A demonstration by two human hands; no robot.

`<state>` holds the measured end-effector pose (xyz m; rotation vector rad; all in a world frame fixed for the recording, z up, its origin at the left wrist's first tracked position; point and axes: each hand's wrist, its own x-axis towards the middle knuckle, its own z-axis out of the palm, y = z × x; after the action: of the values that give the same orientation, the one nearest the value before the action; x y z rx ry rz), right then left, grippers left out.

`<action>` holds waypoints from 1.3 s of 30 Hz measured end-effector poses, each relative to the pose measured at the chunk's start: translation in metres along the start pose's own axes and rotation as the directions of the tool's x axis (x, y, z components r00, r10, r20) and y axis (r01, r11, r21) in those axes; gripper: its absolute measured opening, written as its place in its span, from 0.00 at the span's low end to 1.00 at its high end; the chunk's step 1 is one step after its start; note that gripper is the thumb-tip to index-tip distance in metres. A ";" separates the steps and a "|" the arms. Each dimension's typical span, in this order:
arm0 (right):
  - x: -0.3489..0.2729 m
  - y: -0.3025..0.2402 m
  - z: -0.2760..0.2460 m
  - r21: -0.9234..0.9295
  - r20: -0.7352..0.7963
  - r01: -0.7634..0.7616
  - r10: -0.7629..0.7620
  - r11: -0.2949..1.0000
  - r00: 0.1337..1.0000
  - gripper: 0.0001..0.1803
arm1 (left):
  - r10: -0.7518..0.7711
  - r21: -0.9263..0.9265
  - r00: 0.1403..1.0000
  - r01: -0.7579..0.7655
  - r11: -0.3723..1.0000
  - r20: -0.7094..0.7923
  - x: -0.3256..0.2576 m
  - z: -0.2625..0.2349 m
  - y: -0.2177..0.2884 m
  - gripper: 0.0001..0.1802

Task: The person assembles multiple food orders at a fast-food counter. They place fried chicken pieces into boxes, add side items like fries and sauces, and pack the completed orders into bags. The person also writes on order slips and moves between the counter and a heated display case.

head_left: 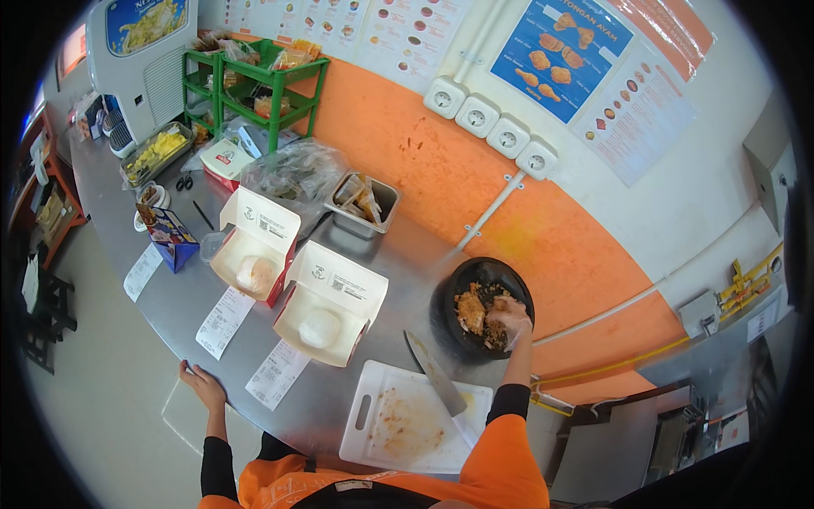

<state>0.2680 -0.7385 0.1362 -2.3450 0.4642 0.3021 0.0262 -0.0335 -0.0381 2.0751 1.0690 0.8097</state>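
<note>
My right hand (510,320), in a clear plastic glove, reaches into a round black mortar (444,316). Its fingers curl down into the food beside a piece of fried chicken (470,309) and dark crumbs; what they grip is hidden. My left hand (203,387) is open and bare at the table's front edge, holding nothing. Left of the mortar, a knife (437,374) rests across a stained white cutting board (387,448). Two open paper boxes, one (254,220) farther left and another (342,280) nearer the mortar, each hold a rounded white portion, apparently wrapped.
Receipts (278,374) lie before the boxes on the metal table (331,416). Behind them are a metal container (386,212) with packets, a plastic bag (292,174) and a green rack (273,85). A tray of yellow food (158,153) stands far left. Power sockets (509,134) line the wall.
</note>
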 end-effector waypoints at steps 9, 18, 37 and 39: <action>-0.037 -0.070 0.022 -0.508 -0.090 -0.151 0.122 0.848 0.988 0.44 | -0.002 -0.020 1.000 0.001 1.000 -0.011 -0.002 -0.002 -0.004 0.25; -0.087 -0.051 0.040 0.868 -0.146 0.204 -0.159 0.453 0.976 0.31 | 0.064 0.090 0.997 -0.059 0.994 -0.053 0.000 -0.009 -0.002 0.24; -0.205 -0.275 0.306 -0.161 -0.201 0.207 -0.237 0.965 0.950 0.26 | 0.711 -0.612 0.301 -0.365 0.702 0.635 0.059 -0.034 0.163 0.27; -0.206 -0.288 0.313 -0.178 -0.183 -0.052 0.019 0.983 0.983 0.26 | 0.701 -0.640 0.233 -0.288 0.712 0.674 0.055 -0.011 0.176 0.28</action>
<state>0.1735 -0.2760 0.1575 -2.5580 0.5884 0.1544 0.1220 -0.0630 0.1170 2.0004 -0.4342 0.0102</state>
